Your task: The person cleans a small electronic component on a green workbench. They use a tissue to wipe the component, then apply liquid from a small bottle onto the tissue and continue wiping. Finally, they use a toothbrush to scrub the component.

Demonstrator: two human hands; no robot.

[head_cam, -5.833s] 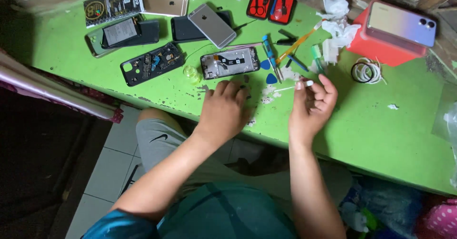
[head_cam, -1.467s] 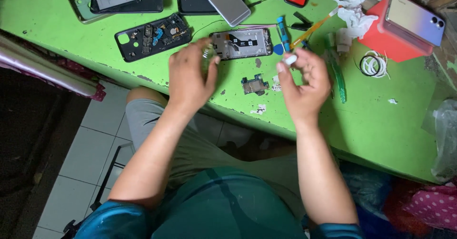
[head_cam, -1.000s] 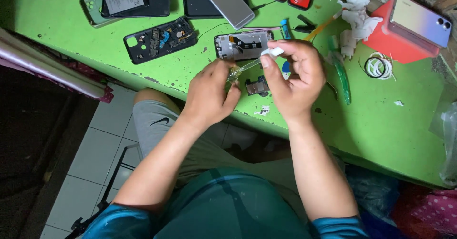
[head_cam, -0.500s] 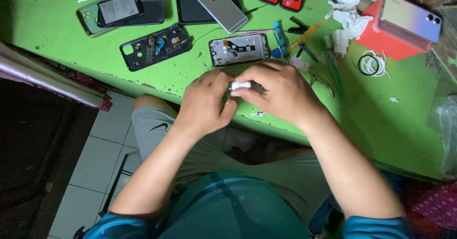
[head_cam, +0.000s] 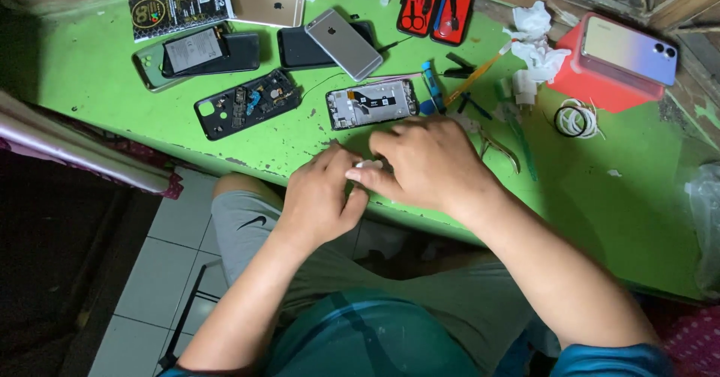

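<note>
I have both hands drawn together at the near edge of the green painted table [head_cam: 645,219], close to my body, so the small piece stays steady between them. My right hand [head_cam: 431,163] curls over the top with the fingers bent, its thumb and forefinger pinching a small white piece [head_cam: 366,165]; what that piece is I cannot tell. My left hand [head_cam: 324,197] lies just under and beside it, fingers loosely curled, fingertips meeting the same white piece and bracing it.

Just beyond my right knuckles lies an opened phone frame with grey metal and exposed boards [head_cam: 371,103], kept within reach. Further left of it lies a black phone back shell with its inner parts showing [head_cam: 247,103]. Beyond my right wrist sits a coil of white cable [head_cam: 574,118], well apart.
</note>
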